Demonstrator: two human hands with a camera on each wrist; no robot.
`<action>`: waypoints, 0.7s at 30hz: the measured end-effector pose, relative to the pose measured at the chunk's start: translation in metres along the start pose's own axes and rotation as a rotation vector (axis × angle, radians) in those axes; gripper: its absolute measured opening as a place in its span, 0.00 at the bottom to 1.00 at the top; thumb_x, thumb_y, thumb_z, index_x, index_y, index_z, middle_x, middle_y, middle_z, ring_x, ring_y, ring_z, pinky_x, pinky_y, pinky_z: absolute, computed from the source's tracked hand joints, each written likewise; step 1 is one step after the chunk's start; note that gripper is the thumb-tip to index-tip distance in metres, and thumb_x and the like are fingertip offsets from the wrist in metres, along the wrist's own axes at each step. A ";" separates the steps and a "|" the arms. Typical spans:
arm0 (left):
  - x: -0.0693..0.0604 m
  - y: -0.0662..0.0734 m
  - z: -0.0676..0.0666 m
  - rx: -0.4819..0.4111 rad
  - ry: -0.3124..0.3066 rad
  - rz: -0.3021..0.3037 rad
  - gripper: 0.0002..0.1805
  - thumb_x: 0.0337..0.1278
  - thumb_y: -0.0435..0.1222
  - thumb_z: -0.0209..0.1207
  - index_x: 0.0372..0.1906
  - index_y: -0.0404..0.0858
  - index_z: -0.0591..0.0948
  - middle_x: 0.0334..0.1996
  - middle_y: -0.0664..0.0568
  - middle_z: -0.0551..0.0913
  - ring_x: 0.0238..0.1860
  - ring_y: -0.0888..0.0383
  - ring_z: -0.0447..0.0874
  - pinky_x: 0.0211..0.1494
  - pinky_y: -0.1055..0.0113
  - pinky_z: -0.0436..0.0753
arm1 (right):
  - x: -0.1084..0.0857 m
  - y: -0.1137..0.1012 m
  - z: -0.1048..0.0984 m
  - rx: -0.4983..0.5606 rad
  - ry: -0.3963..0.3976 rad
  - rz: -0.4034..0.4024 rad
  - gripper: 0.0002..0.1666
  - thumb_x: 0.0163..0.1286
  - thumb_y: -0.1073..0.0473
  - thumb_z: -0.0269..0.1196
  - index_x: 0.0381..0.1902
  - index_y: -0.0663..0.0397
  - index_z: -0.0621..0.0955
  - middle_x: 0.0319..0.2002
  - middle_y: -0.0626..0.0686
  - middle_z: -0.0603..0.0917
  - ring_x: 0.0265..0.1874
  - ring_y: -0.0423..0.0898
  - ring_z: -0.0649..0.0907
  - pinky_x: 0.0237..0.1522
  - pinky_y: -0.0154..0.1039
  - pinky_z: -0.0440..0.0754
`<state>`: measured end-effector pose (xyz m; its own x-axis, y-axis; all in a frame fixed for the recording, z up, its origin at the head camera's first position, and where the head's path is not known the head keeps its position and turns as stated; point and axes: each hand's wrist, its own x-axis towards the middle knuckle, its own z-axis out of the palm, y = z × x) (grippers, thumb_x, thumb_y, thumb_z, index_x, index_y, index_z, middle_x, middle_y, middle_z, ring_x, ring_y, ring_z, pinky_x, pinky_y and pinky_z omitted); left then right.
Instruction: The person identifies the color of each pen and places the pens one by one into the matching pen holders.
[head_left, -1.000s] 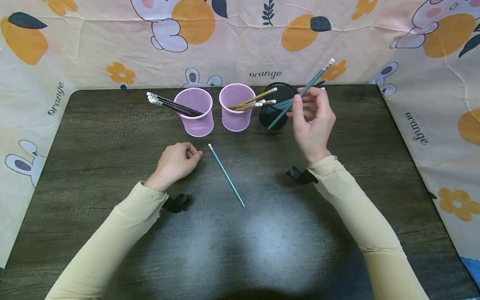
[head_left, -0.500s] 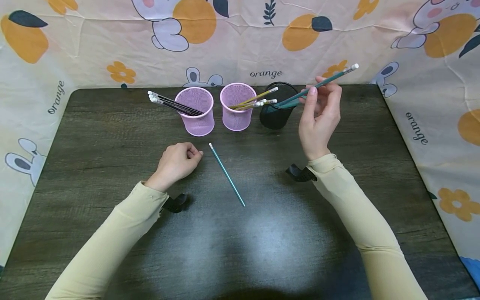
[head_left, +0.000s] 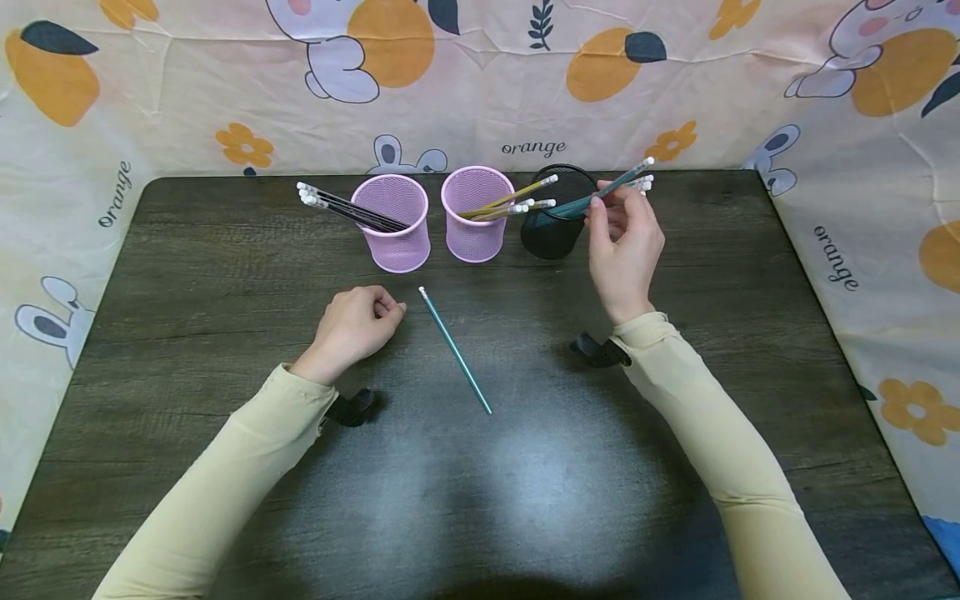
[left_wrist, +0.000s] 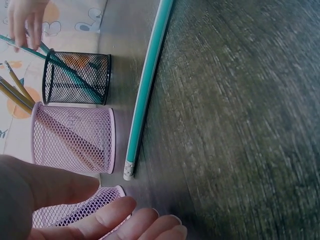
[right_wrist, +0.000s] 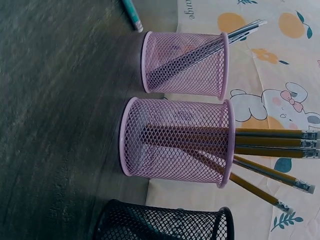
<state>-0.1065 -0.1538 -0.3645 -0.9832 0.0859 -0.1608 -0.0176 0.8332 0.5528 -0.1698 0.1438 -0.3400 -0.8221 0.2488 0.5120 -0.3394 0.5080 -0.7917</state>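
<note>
My right hand point(head_left: 626, 242) is at the black mesh cup point(head_left: 551, 233), its thumb and fingers pinching a teal pencil point(head_left: 618, 181) whose lower end is inside the cup. Other teal pencils with white erasers lean in that cup behind the fingers. In the left wrist view the right hand point(left_wrist: 27, 22) shows above the black cup point(left_wrist: 77, 77). My left hand point(head_left: 356, 321) rests on the table with loosely curled fingers and holds nothing. Just right of it lies a single teal pencil point(head_left: 455, 350), its white eraser end pointing away from me.
Two pink mesh cups stand left of the black one. The left pink cup point(head_left: 397, 246) bears black pencils point(head_left: 348, 211); the middle pink cup point(head_left: 472, 242) bears several yellow pencils point(head_left: 498, 208). Behind the dark wooden table point(head_left: 225, 250) hangs a printed cloth point(head_left: 480, 108).
The teal pencil in my right hand was tilted above the black cup, then swung down toward the right; now it has slid lower into the cup. My left hand has stayed still.
</note>
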 end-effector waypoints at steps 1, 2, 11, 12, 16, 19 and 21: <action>0.000 0.000 0.000 0.002 0.002 -0.001 0.13 0.61 0.41 0.55 0.30 0.37 0.82 0.27 0.49 0.84 0.30 0.52 0.79 0.33 0.62 0.72 | 0.000 0.001 0.000 -0.019 -0.015 0.020 0.14 0.71 0.61 0.57 0.47 0.65 0.81 0.42 0.58 0.84 0.33 0.49 0.86 0.35 0.23 0.79; 0.000 0.000 0.000 0.003 0.003 -0.002 0.13 0.61 0.41 0.55 0.30 0.37 0.82 0.27 0.49 0.84 0.30 0.52 0.79 0.33 0.61 0.72 | 0.000 0.002 -0.001 -0.033 -0.030 0.042 0.13 0.70 0.61 0.57 0.47 0.65 0.82 0.42 0.58 0.85 0.32 0.46 0.86 0.34 0.22 0.79; 0.000 0.002 -0.001 0.003 -0.004 -0.008 0.13 0.62 0.42 0.55 0.31 0.37 0.82 0.27 0.49 0.83 0.31 0.52 0.79 0.32 0.62 0.72 | -0.002 0.008 -0.008 -0.164 -0.148 0.117 0.12 0.71 0.63 0.55 0.44 0.66 0.82 0.37 0.60 0.85 0.18 0.23 0.75 0.23 0.19 0.74; 0.000 0.002 -0.002 0.003 -0.003 -0.010 0.13 0.62 0.42 0.55 0.31 0.37 0.82 0.27 0.49 0.83 0.31 0.52 0.79 0.32 0.62 0.71 | -0.003 0.009 -0.009 -0.179 -0.170 0.130 0.12 0.71 0.63 0.55 0.44 0.65 0.82 0.37 0.60 0.85 0.17 0.22 0.74 0.22 0.19 0.74; 0.000 0.002 -0.003 0.008 -0.001 -0.018 0.13 0.61 0.42 0.54 0.30 0.38 0.82 0.27 0.50 0.83 0.32 0.51 0.79 0.33 0.61 0.72 | -0.004 0.012 -0.012 -0.279 -0.293 0.173 0.13 0.69 0.62 0.55 0.45 0.62 0.83 0.36 0.59 0.87 0.15 0.25 0.76 0.29 0.29 0.77; 0.000 0.001 -0.003 0.009 -0.003 -0.020 0.13 0.61 0.42 0.55 0.30 0.38 0.82 0.27 0.50 0.83 0.32 0.51 0.79 0.33 0.61 0.71 | -0.006 0.014 -0.013 -0.363 -0.427 0.172 0.13 0.67 0.60 0.57 0.43 0.61 0.83 0.36 0.59 0.87 0.22 0.38 0.83 0.38 0.42 0.77; 0.000 0.001 -0.003 0.008 -0.004 -0.020 0.13 0.61 0.42 0.55 0.30 0.38 0.82 0.27 0.50 0.83 0.31 0.51 0.79 0.33 0.62 0.71 | -0.009 0.015 -0.011 -0.380 -0.529 0.175 0.13 0.66 0.60 0.58 0.43 0.61 0.83 0.36 0.60 0.87 0.29 0.48 0.85 0.42 0.47 0.76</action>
<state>-0.1066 -0.1543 -0.3613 -0.9820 0.0711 -0.1750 -0.0361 0.8388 0.5432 -0.1621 0.1581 -0.3525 -0.9963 -0.0346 0.0784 -0.0763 0.7760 -0.6261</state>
